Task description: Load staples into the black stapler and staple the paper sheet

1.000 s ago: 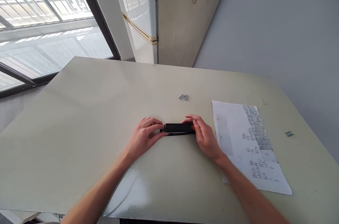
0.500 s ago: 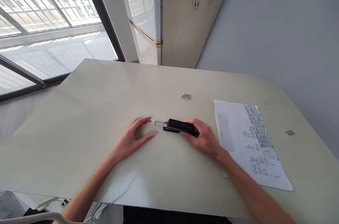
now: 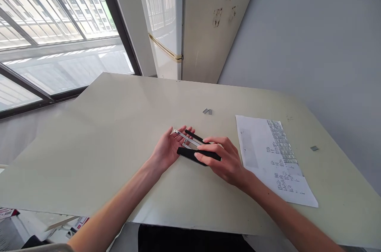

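Head view. Desk, pale cream with a glossy top (image 3: 125, 152), bearing: one white printed paper sheet (image 3: 256, 149), right of the hands, silvery grey bands down its upper right edge (printed or laid on, cannot tell), its lower left part hidden by the right forearm; one pair of small grey metal strips (image 3: 207, 111), side by side, beyond the hands; one single grey metal strip (image 3: 314, 148), right of the sheet. Behind the desk: one white refrigerator with yellowish handle (image 3: 205, 49).

Left hand (image 3: 167, 148): palm up, grip apart, fingers extended behind the stapler's front end; contact cannot be told. Right hand (image 3: 226, 160): from above, grip clamped on the stapler's rear.

Stapler, black with silver metal inner arm (image 3: 190, 154): between the hands, above the desk's near middle, slanted, unfolded, two black lengths spread, silver arm between them.
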### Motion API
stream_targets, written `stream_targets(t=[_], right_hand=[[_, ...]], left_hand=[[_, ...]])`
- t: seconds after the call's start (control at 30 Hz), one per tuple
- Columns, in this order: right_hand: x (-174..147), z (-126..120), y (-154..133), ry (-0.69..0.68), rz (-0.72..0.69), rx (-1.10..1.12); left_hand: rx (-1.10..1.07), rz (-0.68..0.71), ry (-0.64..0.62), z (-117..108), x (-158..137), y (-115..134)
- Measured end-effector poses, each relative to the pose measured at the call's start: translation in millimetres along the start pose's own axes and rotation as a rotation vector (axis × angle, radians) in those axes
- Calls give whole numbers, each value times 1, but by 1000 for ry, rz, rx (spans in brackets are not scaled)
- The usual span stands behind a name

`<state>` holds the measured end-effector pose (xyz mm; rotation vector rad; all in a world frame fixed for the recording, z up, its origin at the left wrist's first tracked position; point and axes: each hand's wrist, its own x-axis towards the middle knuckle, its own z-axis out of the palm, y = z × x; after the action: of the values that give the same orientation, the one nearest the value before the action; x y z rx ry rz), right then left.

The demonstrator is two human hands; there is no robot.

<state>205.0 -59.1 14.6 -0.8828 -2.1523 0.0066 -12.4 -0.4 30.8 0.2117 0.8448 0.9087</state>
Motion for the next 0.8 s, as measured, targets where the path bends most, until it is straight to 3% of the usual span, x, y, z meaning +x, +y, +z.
stream_targets(t=[0.13,0.23,0.47,0.6,0.67,0.8], right_hand=[[-8,-3,4,-134,40,13],[-12,-7,7,-144,40,6],[-10,-23,5,101,84,19],[-13,-25,2,199,295,227],[-17,-22,2,219,461,324],[-25,-16,3,230,716,462]], left_hand=[[-52,-23,59,6,7,-4],[-45,-28,85,7,10,-8],[-6,-11,99,-6,11,-8],[40,44,52,-19,0,-2],[187,151,11,-24,-6,-3],[789,420,-71,-29,-11,-15]])
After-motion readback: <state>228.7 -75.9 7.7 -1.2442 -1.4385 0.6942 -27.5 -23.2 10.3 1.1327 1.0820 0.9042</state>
